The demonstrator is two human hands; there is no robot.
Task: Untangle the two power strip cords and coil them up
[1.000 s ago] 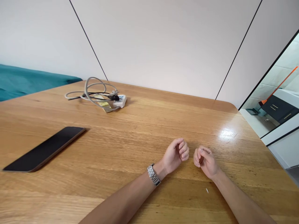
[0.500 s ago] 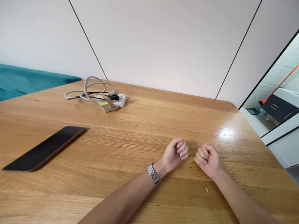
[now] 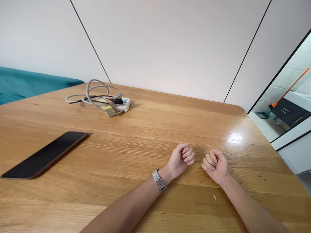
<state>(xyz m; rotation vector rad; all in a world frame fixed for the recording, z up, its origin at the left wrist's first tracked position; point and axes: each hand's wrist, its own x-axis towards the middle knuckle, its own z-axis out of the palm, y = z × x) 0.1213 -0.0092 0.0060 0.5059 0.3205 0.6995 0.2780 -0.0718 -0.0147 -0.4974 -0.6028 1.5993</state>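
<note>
My left hand [image 3: 181, 159] rests on the wooden table [image 3: 145, 136] with its fingers curled into a loose fist, nothing visible in it. A silver metal watch [image 3: 158, 180] sits on that wrist. My right hand [image 3: 215, 165] lies a short gap to the right, also curled into a fist with nothing seen inside. The two fists face each other without touching.
A dark phone [image 3: 45, 155] lies face up at the left. A coiled grey cable on a white power strip [image 3: 107, 100] sits at the back. A tiny white scrap [image 3: 214, 197] lies by my right forearm. The table's right edge [image 3: 272, 145] drops off toward a doorway.
My right hand has turned slightly so its curled fingers face up and left. The left hand has barely shifted.
</note>
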